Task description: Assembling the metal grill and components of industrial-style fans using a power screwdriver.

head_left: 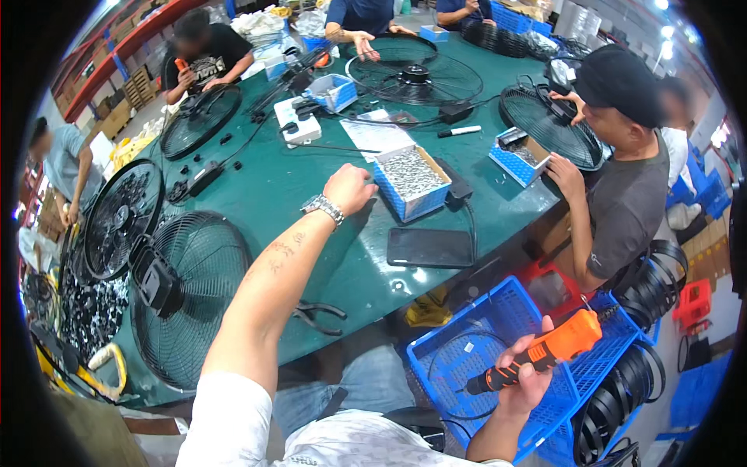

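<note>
My right hand point(527, 383) is wrapped round an orange and black electric screwdriver point(572, 338), held over a blue plastic crate. On the other side, my left hand point(348, 189), with a metal watch point(324, 208) at the wrist, is over the green table point(342, 257). Its fingers are curled together beside a blue-and-white box point(424, 204) full of small silvery screws point(411, 173). Whatever those fingers may hold is too small to make out. Left of my forearm stands a black fan grille point(191, 292) with a dark motor housing point(156, 278).
A black phone point(430, 247) lies near the table edge, and pliers point(320, 315) rest by my left forearm. The blue crate point(467, 311) stands below the edge. At right a co-worker point(622, 179) handles a fan grille point(545, 117); other people work across the table.
</note>
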`<control>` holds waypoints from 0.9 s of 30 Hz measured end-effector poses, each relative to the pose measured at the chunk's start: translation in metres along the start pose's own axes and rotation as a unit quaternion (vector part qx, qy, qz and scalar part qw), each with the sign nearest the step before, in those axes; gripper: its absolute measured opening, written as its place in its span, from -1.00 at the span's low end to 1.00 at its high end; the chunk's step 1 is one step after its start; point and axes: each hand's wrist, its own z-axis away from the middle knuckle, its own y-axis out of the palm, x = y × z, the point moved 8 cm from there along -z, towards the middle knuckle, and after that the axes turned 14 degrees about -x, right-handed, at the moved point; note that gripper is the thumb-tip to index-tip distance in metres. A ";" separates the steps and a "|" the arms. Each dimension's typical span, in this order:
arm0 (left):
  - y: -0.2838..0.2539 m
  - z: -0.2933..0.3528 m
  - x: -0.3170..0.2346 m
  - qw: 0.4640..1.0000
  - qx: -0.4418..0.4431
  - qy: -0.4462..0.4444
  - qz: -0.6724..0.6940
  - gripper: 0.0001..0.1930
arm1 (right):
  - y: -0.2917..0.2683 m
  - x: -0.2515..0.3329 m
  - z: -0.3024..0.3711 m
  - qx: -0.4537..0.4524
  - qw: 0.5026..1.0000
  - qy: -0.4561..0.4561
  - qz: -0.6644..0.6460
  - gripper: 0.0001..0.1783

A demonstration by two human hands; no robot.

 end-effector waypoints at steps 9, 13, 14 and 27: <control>0.030 -0.013 0.016 0.998 -0.033 -0.055 0.021 -0.77 | 0.027 0.010 -0.026 0.052 0.993 -0.027 -0.100 -0.01; 0.012 0.001 0.010 0.995 -0.044 -0.089 -0.006 -0.78 | 0.041 -0.004 -0.023 0.060 0.997 -0.041 -0.033 -0.03; -0.003 0.005 0.003 0.995 -0.067 -0.075 0.024 -0.78 | 0.042 -0.008 -0.023 0.047 0.997 -0.052 -0.015 -0.05; -0.179 0.286 -0.043 0.784 -0.086 -0.232 0.570 -0.82 | 0.148 -0.010 0.036 0.160 0.964 -0.015 -0.213 -0.18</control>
